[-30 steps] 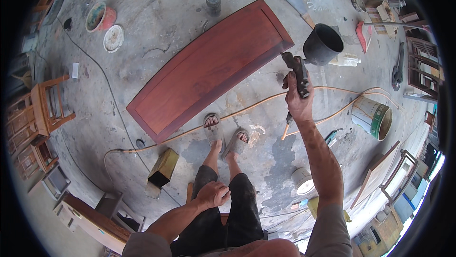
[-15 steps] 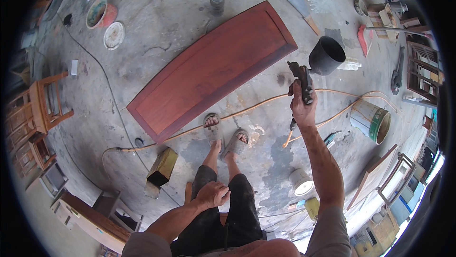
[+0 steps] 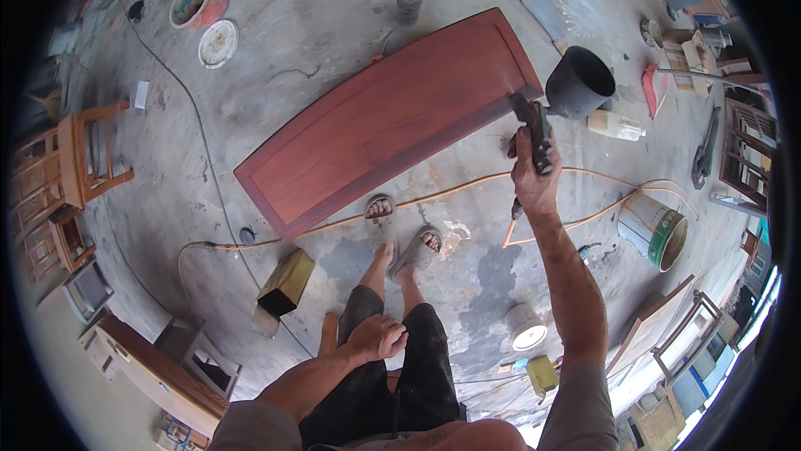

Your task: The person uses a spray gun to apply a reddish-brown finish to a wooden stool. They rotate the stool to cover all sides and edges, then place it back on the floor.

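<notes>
My right hand point(image 3: 535, 180) is wrapped around a dark spray gun point(image 3: 537, 130) with a wide black cup point(image 3: 577, 82) on its side. An orange air hose point(image 3: 511, 232) runs down from the gun's handle. The nozzle points at the right end of a long reddish-brown wooden panel point(image 3: 388, 121), where a faint pale mist shows. This panel lies across the floor beyond my feet, with one long edge curved and a darker border. My left hand point(image 3: 378, 337) rests closed on my thigh, its fingers curled and nothing visible in them.
A square yellowish can point(image 3: 286, 281) stands left of my feet. To the right are a large bucket point(image 3: 654, 231), a small white tub point(image 3: 526, 327) and a plastic bottle point(image 3: 616, 125). A red pot point(image 3: 200, 4) and a dark jar point(image 3: 409, 2) stand beyond. The hose crosses the floor by my sandals.
The spray gun has moved slightly up in the view to the panel's right end, and mist now shows at its nozzle. The whole view has shifted a little. My left hand stays put.
</notes>
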A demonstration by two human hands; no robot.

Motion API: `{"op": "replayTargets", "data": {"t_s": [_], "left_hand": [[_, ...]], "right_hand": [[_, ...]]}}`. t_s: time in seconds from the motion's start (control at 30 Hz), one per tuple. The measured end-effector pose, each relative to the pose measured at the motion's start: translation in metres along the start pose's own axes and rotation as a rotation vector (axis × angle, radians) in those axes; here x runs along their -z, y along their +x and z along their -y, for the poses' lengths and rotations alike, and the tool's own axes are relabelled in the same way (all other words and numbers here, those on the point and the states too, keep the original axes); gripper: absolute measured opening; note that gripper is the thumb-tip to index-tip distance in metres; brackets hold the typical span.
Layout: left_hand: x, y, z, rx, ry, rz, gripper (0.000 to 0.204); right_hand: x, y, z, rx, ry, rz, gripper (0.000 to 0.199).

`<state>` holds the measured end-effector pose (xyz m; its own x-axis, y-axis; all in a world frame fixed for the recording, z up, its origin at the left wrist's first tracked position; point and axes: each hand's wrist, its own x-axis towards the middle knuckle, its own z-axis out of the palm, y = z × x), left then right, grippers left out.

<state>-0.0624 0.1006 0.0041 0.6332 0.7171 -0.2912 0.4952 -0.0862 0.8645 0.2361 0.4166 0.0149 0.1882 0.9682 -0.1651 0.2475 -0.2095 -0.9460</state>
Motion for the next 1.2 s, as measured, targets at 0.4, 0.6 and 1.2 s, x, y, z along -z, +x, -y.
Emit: {"op": "replayTargets", "data": {"t_s": [0.4,0.6,1.2], "left_hand": [[-0.009,0.0,-0.003,0.016,-0.002,-0.007,0.01],[-0.017,-0.002,-0.003,0.023,-0.018,-0.008,0.009],[-0.051,-0.008,-0.017,0.076,0.013,-0.075,0.012]], "right_hand": [[-0.031,-0.067,-0.007,-0.02,0.108,0.272,0.05],[0.009,-0.043,-0.017,0.006,0.023,0.137,0.05],[-0.001,-0.095,-0.012,-0.07,0.034,0.219,0.052]]}}
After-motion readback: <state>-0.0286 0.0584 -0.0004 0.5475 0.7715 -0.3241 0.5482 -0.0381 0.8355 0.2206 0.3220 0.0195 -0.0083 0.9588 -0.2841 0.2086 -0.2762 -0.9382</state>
